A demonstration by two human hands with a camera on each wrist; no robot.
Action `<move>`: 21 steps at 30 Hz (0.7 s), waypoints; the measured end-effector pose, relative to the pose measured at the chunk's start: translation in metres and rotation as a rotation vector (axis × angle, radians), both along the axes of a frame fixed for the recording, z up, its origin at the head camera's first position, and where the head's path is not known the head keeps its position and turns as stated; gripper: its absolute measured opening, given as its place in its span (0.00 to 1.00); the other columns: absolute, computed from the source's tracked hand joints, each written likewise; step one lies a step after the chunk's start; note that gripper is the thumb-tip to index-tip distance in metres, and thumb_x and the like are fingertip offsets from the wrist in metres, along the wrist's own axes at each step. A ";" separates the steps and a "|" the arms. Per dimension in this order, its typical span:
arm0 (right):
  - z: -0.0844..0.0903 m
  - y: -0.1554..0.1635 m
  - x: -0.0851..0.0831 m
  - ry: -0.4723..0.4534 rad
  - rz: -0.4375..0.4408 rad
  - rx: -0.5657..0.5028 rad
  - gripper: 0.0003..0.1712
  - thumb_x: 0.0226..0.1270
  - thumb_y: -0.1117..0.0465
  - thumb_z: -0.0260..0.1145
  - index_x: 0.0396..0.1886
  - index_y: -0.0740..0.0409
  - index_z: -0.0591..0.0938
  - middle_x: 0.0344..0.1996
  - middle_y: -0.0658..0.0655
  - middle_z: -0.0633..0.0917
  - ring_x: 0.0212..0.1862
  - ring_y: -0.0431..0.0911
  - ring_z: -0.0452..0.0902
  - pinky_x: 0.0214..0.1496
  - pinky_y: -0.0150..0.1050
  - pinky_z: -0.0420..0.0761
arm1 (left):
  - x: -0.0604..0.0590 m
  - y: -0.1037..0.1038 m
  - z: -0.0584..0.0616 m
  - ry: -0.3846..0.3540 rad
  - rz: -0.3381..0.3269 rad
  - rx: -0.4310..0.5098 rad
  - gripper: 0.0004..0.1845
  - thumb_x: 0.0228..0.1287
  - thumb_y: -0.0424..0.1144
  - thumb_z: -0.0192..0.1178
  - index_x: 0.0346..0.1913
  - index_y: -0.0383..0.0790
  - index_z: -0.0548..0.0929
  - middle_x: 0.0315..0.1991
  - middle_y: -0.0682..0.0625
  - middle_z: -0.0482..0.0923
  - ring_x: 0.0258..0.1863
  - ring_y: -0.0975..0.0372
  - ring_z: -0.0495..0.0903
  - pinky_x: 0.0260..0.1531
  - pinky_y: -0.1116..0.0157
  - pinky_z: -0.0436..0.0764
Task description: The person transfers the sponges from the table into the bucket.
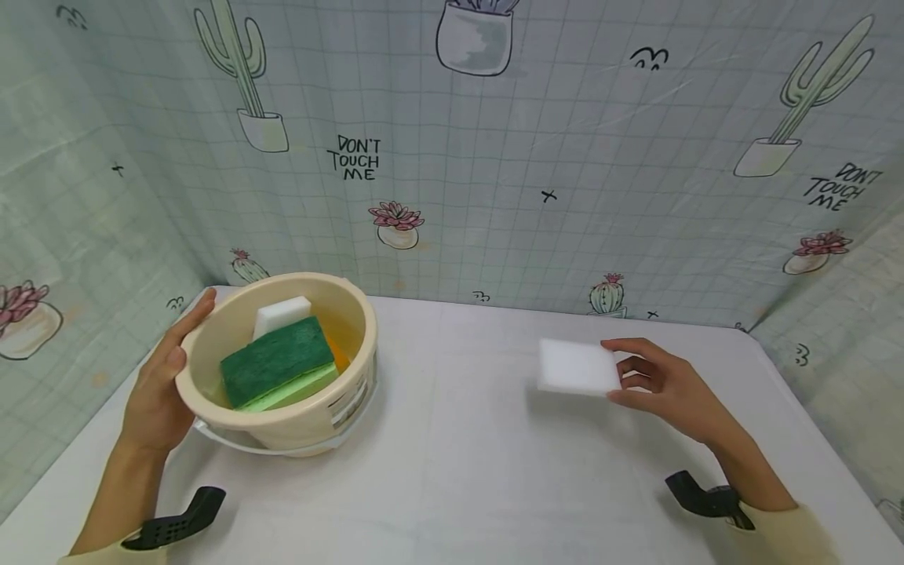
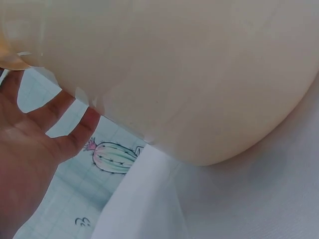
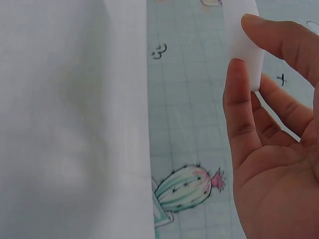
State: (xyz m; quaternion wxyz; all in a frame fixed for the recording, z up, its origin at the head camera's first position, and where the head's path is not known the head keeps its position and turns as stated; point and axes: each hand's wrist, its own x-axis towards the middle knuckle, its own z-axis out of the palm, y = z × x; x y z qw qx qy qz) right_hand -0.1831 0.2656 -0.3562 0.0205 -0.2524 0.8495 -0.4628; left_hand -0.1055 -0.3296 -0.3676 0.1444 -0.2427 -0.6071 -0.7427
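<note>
A cream bucket (image 1: 275,428) with a pale handle stands on the left side of the table. My left hand (image 1: 157,392) grips it at its left side near the rim; in the left wrist view, fingers (image 2: 79,132) lie against the bucket wall (image 2: 174,74). Inside are a green scouring sponge (image 1: 278,361), a white block (image 1: 281,315) and something orange (image 1: 337,351), partly hidden. To the right, my right hand (image 1: 660,384) pinches a plain white sponge block (image 1: 575,367) by its right edge, held above the table. The right wrist view shows the block (image 3: 244,45) between thumb and fingers.
A white-covered table (image 1: 452,471) lies under both hands. Behind it and at both sides hangs a cactus-print curtain (image 1: 466,173), which meets the table's back edge. Black straps (image 1: 176,522) sit on both wrists.
</note>
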 end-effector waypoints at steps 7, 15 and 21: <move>0.008 -0.029 -0.005 -0.007 0.050 -0.059 0.35 0.56 0.65 0.73 0.64 0.54 0.72 0.53 0.57 0.74 0.45 0.46 0.77 0.45 0.31 0.78 | -0.001 0.001 -0.002 0.009 0.009 0.015 0.25 0.75 0.34 0.31 0.72 0.34 0.58 0.75 0.46 0.45 0.72 0.55 0.46 0.63 0.68 0.57; 0.016 -0.061 -0.010 0.010 0.083 -0.136 0.36 0.54 0.67 0.74 0.64 0.53 0.73 0.54 0.54 0.74 0.45 0.47 0.78 0.45 0.34 0.79 | -0.001 0.003 -0.003 0.012 0.044 0.001 0.24 0.75 0.35 0.32 0.71 0.33 0.59 0.75 0.45 0.47 0.71 0.55 0.49 0.60 0.70 0.62; 0.023 -0.079 -0.012 0.002 0.104 -0.169 0.35 0.53 0.67 0.75 0.63 0.53 0.74 0.54 0.54 0.74 0.45 0.49 0.78 0.46 0.36 0.79 | -0.003 0.003 -0.003 0.017 0.045 0.006 0.25 0.76 0.35 0.30 0.71 0.31 0.59 0.74 0.45 0.47 0.72 0.54 0.45 0.63 0.69 0.60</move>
